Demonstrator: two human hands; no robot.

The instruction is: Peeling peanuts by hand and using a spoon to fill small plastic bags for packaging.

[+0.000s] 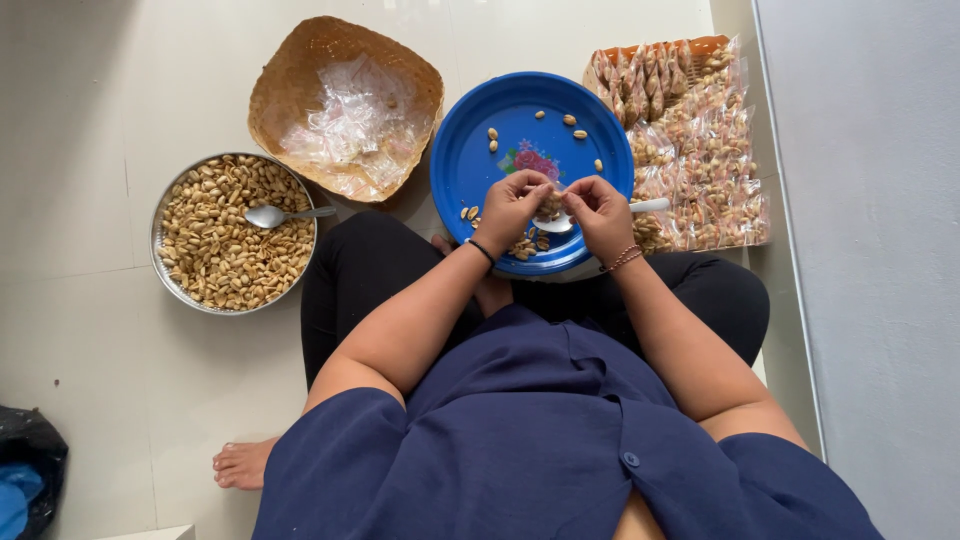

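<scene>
Left hand [512,205] and right hand [598,208] together over blue plate [470,150], fingers pinching small clear bag of peanuts [548,206]; white spoon [640,206] beside.

My left hand [512,205] and right hand [600,210] pinch a small bag [548,205] over the blue plate [470,150]. A white spoon [640,206] sticks out beside my right hand.

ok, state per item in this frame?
left hand: pinching small bag
right hand: pinching the same bag
blue plate: few peanuts scattered
metal bowl: full of peanuts, spoon on top
woven basket: holds empty clear bags
packed bags: filled, piled
</scene>
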